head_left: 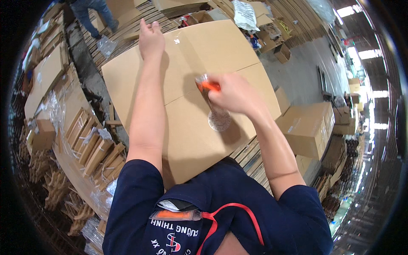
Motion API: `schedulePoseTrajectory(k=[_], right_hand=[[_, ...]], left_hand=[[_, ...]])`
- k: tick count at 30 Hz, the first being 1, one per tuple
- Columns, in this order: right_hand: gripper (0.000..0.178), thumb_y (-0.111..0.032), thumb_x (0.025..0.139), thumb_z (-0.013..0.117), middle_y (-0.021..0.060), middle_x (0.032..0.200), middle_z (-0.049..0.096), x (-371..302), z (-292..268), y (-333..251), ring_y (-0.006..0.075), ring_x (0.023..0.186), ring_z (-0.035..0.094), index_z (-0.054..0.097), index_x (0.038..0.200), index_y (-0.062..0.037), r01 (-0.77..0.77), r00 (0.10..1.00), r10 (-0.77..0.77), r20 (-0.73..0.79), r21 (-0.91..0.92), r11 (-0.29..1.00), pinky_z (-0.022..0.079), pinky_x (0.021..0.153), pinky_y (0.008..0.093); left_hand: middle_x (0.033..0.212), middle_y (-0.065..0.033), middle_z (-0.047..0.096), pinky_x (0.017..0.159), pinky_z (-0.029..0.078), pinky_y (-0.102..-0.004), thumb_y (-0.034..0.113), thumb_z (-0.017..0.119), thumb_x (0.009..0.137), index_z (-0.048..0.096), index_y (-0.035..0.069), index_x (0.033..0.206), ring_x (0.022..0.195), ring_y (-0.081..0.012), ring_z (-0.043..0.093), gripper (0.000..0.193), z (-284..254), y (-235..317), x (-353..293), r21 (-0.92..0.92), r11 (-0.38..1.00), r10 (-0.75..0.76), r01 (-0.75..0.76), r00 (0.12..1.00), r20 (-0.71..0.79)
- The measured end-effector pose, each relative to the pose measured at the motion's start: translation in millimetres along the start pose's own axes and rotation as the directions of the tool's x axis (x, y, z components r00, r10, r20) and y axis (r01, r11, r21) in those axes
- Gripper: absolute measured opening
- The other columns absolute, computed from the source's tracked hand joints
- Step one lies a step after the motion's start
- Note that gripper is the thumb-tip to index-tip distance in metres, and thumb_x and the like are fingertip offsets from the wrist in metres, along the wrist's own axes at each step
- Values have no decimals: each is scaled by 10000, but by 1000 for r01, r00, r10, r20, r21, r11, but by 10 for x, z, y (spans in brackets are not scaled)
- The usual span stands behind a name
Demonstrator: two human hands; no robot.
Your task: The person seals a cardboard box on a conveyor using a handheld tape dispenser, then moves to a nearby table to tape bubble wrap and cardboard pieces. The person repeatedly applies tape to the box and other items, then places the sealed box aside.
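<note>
Taking the clock from the middle of the large brown carton (182,85), with twelve at the top, we see the left arm reaching nearly straight toward eleven. Its left hand (151,41) is at the far edge, fingers extended past it with a narrow gap between the tips; we cannot tell how firmly it bears on the cardboard.

The right arm comes up from four o'clock, bent at the elbow, and its right hand (233,91) is at three, slightly blurred. Its fingers curl around an orange-handled tape dispenser (208,86), which lies over the middle of the carton's top, its clear tape roll (219,121) toward five. The left forearm (146,114) covers part of the carton's left side; the right hand hides much of the dispenser's handle.

Around the carton, we find a co-worker's legs (103,13) at ten to eleven, with a crumpled clear plastic bag (106,46) near the foot. A white sack (245,16) lies at one, and a second closed carton (304,123) stands just beyond the right forearm (272,140) at three to four. At eight we see bundled wood strips (95,155) and, farther out, gnarled branches (55,185).
</note>
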State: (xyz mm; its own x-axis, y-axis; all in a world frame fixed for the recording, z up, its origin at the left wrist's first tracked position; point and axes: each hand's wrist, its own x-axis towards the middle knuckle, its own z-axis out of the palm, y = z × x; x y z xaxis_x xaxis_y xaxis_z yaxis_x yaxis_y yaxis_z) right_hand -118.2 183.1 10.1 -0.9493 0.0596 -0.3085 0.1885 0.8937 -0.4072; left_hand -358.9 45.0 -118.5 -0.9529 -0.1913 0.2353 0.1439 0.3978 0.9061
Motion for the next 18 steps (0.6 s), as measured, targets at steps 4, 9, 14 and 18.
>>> schedulePoseTrajectory(k=[4, 9, 14, 18], right_hand=[[390, -156, 798, 620, 224, 983, 724, -938, 84, 190, 420, 901, 687, 688, 1168, -54, -44, 999, 43, 22, 31, 999, 556, 810, 470], [405, -139, 804, 653, 189, 1206, 710, -1774, 276, 314, 407, 993, 692, 669, 1195, -35, -153, 987, 150, 53, 61, 986, 566, 887, 469], [438, -134, 794, 663, 131, 1314, 684, -2499, 461, 493, 365, 1028, 702, 668, 1225, -57, -175, 982, 168, 82, 81, 981, 577, 897, 443], [352, -126, 794, 655, 155, 1234, 703, -2575, 648, 577, 360, 970, 712, 690, 1137, -59, -128, 991, 129, -17, 78, 989, 583, 840, 457]], left_hand=[[1306, -188, 671, 1037, 472, -459, 415, 516, 1039, 411, -1, 1527, 1213, -373, 632, 650, 3, -1, 39, 34, 999, 14, -15, 999, 30], [1320, -201, 665, 1061, 460, -440, 454, 530, 1030, 408, -22, 1527, 1244, -366, 620, 699, -33, -24, 19, 100, 992, 64, -73, 994, 84], [1337, -191, 662, 1076, 448, -428, 457, 527, 1028, 397, -20, 1538, 1259, -356, 613, 710, 4, 39, -117, 135, 990, 28, -46, 991, 134], [1336, -196, 666, 1075, 452, -432, 439, 528, 1025, 431, -27, 1513, 1262, -362, 613, 682, 67, 4, -159, 178, 980, 67, -92, 987, 144]])
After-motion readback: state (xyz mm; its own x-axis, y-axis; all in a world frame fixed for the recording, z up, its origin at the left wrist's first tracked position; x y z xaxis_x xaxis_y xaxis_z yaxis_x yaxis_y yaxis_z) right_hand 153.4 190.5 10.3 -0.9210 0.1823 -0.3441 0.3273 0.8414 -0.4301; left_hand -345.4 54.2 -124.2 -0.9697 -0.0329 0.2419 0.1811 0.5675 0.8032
